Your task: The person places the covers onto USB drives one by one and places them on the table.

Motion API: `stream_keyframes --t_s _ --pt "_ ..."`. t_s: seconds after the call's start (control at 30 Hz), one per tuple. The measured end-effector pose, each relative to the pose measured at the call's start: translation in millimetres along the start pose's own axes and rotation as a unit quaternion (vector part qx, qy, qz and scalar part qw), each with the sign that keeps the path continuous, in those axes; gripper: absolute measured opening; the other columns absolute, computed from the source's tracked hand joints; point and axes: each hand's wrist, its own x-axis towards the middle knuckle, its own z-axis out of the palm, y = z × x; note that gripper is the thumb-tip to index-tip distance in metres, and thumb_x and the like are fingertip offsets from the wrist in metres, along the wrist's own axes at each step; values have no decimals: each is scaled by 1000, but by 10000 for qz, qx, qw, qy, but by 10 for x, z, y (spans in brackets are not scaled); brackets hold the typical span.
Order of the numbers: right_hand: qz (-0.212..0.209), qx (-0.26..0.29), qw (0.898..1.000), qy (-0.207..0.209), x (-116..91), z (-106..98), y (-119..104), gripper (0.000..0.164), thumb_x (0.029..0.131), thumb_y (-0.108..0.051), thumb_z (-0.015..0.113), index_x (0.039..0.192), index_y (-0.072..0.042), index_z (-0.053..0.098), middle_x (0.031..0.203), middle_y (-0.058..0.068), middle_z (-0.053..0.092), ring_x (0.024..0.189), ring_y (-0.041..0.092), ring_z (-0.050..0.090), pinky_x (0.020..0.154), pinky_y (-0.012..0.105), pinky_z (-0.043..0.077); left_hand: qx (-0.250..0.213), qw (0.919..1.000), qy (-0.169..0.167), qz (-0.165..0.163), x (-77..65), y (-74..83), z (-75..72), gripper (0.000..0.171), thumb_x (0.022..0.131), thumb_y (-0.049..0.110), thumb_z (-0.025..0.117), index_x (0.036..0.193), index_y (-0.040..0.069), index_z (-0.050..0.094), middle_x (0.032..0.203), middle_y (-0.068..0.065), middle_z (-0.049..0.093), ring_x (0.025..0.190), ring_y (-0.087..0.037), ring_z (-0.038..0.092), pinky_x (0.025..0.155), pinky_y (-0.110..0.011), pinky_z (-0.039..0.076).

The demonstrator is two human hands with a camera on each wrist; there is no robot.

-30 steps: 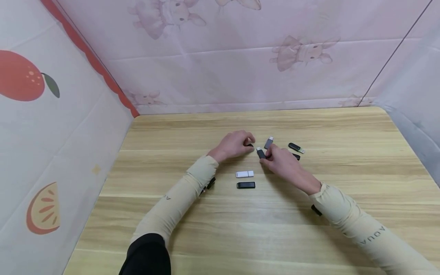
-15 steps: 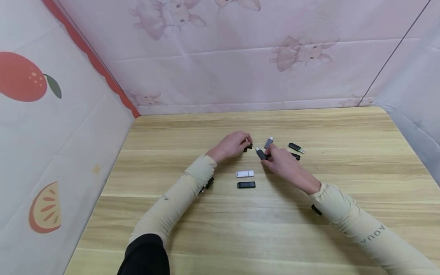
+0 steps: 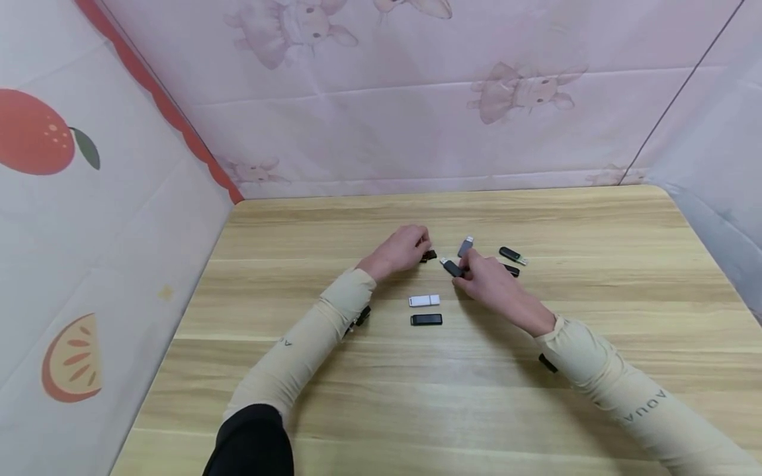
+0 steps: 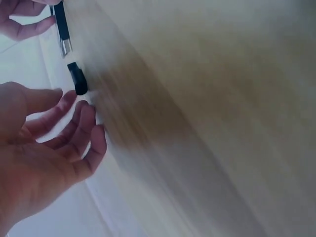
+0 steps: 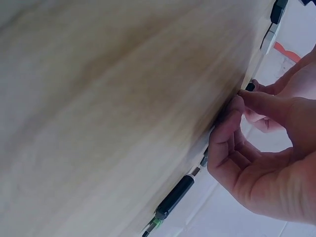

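Observation:
My right hand pinches a dark grey USB stick between thumb and fingers, low over the table. Its metal plug points left and away from me. To the left, my left hand hovers with loosely bent fingers. A short black piece lies at its fingertips, the thumb standing apart from it. In the left wrist view the held stick's plug faces this piece across a small gap. Just behind the right hand lies a grey USB stick. In the right wrist view the hand's own fingers hide the held stick.
A white USB stick and a black USB stick lie nearer me. Right of the right hand are a black stick with bare plug and another black one. More dark pieces show beside the left sleeve.
My left hand has drawn slightly left, leaving the short black piece showing at its fingertips. The grey stick in my right hand has turned a little, its plug swinging left.

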Motion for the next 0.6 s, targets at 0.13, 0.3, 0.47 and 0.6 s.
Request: stream_keyframes --t_s 0.13,0.3,0.47,0.6 --pt "14 -57 10000 3 -2 -2 -4 26 103 -16 69 119 2 60 88 14 73 64 16 55 54 26 42 4 9989 -276 390 -27 -14 -26 25 109 17 59 131 9 68 116 -9 69 103 -20 62 92 -36 53" --pt "-7 -114 9999 26 -1 -6 1 24 102 -15 69 116 2 61 80 9 67 61 15 52 52 25 40 187 9962 -526 674 -57 -20 -24 35 103 12 67 138 13 65 121 -11 65 111 -22 62 99 -37 54" --pt "-123 -105 9999 38 2 1 -3 24 102 -16 69 115 3 62 75 7 63 59 14 49 51 25 38 307 9963 -460 653 -71 -8 -8 31 102 8 67 133 11 68 121 -10 65 112 -22 62 102 -38 54" --pt "-178 -78 9998 65 -6 -5 -9 23 103 -14 68 115 4 62 76 7 63 60 14 50 51 25 39 375 9967 -414 589 -82 6 0 26 103 14 68 129 11 68 118 -8 64 106 -20 62 96 -37 55"
